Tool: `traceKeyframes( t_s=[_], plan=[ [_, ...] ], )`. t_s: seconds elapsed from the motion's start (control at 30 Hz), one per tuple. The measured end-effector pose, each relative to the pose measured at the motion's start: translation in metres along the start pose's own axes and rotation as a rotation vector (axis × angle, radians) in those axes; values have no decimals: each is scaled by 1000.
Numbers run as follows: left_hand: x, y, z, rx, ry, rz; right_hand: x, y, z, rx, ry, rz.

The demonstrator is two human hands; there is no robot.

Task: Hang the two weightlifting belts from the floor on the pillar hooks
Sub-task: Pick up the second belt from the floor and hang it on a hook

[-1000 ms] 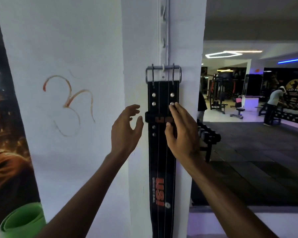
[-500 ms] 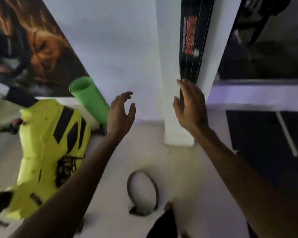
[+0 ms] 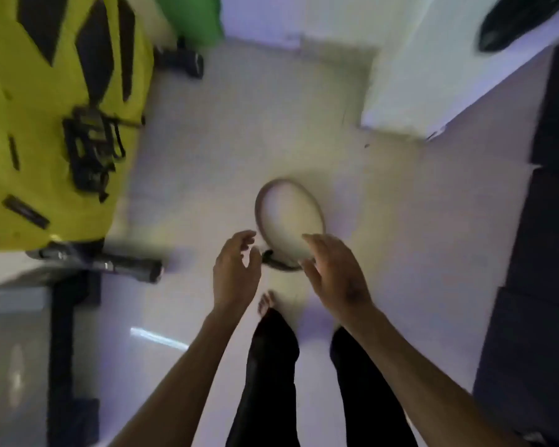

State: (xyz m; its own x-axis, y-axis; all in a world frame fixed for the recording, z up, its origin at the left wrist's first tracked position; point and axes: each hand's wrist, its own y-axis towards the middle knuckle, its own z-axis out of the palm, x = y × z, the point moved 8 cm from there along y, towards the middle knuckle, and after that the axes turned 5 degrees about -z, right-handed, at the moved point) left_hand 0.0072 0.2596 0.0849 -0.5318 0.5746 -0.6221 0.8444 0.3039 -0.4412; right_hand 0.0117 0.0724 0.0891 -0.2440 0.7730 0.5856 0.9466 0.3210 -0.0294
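The curled belt [image 3: 289, 221] lies on the pale floor [image 3: 400, 237], standing on its edge in an oval loop. The loop's long axis runs away from the person, tilted slightly left at the far end. Its dark buckle end [image 3: 276, 262] sits at the near side, closest to the feet. Both hands hover just short of that near end, one on each side of it. The left hand [image 3: 236, 269] is open, fingers loosely curled, beside the buckle; the right hand [image 3: 334, 272] is also open, spread flat, and covers the loop's near right edge. Neither holds anything. The left looks nearer the buckle. The white pillar base [image 3: 400, 91] stands beyond, to the right.
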Motion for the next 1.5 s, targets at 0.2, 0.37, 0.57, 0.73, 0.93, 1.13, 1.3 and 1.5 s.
traceKeyframes(
  t_s=[0.2, 0.37, 0.57, 0.73, 0.93, 1.13, 1.3, 1.5],
  plan=[
    [222, 69, 116, 40, 44, -278, -66, -15, 283, 263, -28, 19],
    [342, 118, 206, 96, 55, -398, -161, -28, 448, 361, -38, 165],
    [404, 137, 251, 196, 67, -508, -194, -13, 498, 336, -196, 115],
    [387, 124, 241, 339, 68, -517, -163, 4, 442, 225, -183, -19],
    [271, 99, 163, 341, -227, -479, -108, 17, 296, 359, 80, 149],
    [89, 62, 51, 228, -356, -199, -42, 40, 100, 274, 380, 247],
    [-56, -4, -49, 70, -475, 22, 29, 50, -48, 173, 605, 204],
    [-203, -93, -140, 31, -541, 383, 120, 23, -182, -38, 898, 135]
  ],
)
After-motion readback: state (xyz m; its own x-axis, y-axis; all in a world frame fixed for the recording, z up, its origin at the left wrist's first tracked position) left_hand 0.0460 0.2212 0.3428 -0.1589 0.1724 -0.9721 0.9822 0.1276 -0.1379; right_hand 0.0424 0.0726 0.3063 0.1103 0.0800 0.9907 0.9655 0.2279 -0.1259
